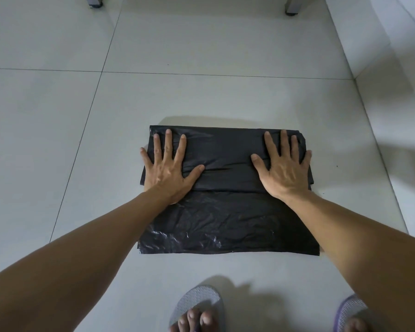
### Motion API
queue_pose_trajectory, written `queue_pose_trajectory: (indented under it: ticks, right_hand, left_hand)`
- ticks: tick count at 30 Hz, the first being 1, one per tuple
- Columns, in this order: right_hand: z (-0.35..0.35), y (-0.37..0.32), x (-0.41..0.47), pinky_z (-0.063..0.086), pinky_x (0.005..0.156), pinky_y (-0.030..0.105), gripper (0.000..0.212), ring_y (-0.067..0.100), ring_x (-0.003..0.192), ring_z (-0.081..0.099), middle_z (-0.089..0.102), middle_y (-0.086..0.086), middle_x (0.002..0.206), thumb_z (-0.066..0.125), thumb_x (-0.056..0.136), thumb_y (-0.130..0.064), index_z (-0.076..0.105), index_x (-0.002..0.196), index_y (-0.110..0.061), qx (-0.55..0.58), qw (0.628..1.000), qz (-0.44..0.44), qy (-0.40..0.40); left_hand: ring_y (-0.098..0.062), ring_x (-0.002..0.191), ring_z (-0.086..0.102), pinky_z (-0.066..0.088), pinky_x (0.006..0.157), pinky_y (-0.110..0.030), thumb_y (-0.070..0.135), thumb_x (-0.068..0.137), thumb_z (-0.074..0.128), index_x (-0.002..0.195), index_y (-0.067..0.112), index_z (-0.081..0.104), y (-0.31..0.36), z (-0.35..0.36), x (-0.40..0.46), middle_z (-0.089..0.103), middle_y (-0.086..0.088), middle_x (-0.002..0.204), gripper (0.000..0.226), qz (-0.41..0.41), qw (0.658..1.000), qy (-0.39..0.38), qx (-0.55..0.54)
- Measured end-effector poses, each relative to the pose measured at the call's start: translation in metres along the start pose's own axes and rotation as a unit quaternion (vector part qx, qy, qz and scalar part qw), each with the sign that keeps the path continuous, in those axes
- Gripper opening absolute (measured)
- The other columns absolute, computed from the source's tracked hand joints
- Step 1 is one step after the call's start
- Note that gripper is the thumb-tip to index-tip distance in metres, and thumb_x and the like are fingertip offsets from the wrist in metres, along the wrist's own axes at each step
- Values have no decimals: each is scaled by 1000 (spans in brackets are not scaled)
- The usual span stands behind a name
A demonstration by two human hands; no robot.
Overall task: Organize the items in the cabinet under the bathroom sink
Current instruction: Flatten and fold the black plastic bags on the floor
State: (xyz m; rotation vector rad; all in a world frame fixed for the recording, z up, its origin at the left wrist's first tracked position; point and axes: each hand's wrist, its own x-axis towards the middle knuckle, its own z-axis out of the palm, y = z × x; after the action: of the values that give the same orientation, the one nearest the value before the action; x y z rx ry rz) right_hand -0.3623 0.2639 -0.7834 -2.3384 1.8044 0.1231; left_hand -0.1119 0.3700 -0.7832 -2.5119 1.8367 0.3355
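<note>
A black plastic bag (pixel 228 219) lies flat on the pale tiled floor, its far part folded over toward me so a doubled layer covers the upper half. My left hand (pixel 165 166) presses flat on the folded layer's left side, fingers spread and straight. My right hand (pixel 284 165) presses flat on its right side in the same way. Neither hand curls around the plastic. The cabinet itself is out of view.
Two grey metal legs (pixel 95 2) (pixel 291 7) stand at the top of the floor. A white wall (pixel 398 75) runs along the right side. My feet in grey slippers (pixel 197 305) are at the bottom edge, just short of the bag.
</note>
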Motion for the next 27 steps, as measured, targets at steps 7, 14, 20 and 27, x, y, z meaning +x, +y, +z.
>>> queue_pose_trajectory:
  ticks: [7,14,20,27]
  right_hand:
    - [-15,8,-34,33,111,54,59,34,129,48,50,15,140,64,84,-49,58,127,-10,32,945,-299,126]
    - [-28,10,-32,44,104,48,65,32,121,58,58,11,136,76,64,-24,64,127,-11,-11,945,-323,50]
    - [-22,12,-17,57,86,47,51,34,111,67,67,13,126,83,70,-9,70,119,-10,-66,935,-332,105]
    - [-10,21,-4,57,81,53,49,42,105,67,68,19,121,82,72,-3,69,120,-4,-93,935,-295,177]
  left_hand:
    - [-23,151,3,8,119,-57,59,88,41,152,19,29,-6,-5,-24,9,-8,163,77,300,950,90,-3]
    - [-32,139,38,38,106,-59,33,91,34,140,7,49,8,-8,-9,42,-14,150,58,299,949,74,62]
    - [-36,137,41,39,102,-63,14,89,63,136,1,52,12,2,-9,48,-18,144,50,244,956,128,102]
    - [-34,139,38,31,109,-62,9,87,63,141,1,46,19,4,-12,42,-15,149,57,156,981,97,60]
